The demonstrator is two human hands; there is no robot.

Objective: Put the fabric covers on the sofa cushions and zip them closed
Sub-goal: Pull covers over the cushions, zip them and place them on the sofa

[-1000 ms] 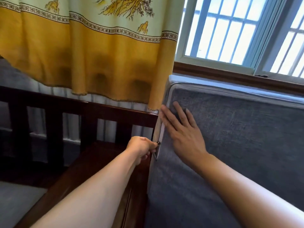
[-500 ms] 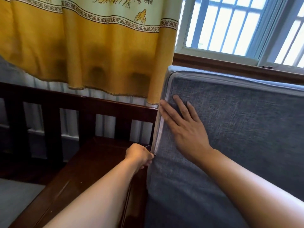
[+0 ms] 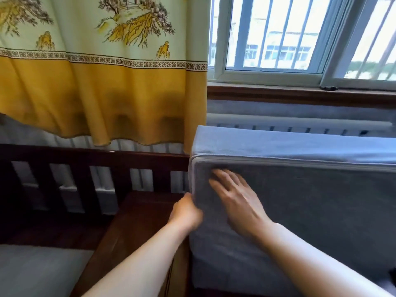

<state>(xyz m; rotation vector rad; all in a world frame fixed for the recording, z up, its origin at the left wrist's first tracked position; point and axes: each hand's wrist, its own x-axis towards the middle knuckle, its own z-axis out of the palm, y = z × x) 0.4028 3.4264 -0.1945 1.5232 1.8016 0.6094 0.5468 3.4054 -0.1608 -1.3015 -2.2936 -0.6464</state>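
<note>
A sofa cushion in a grey fabric cover (image 3: pixel 310 206) stands on edge on the dark wooden sofa frame (image 3: pixel 137 228), its broad face toward me. A pale piped seam runs along its top and down its left edge. My right hand (image 3: pixel 235 200) lies flat on the cover near the top left corner, fingers straight. My left hand (image 3: pixel 186 213) is curled at the cushion's left edge, thumb and fingers pinched at the seam; the zipper pull itself is hidden in the blurred fingers.
A yellow and pale green curtain (image 3: pixel 102 82) hangs above the sofa's slatted backrest (image 3: pixel 85 159). A barred window (image 3: pixel 289 35) with a wooden sill is behind the cushion. Another grey cushion (image 3: pixel 36 273) lies at the lower left.
The view tilted up and the cushion sits lower in frame. My left hand stayed at the cushion's left edge, still pinching. My right hand stayed flat near the top left corner.
</note>
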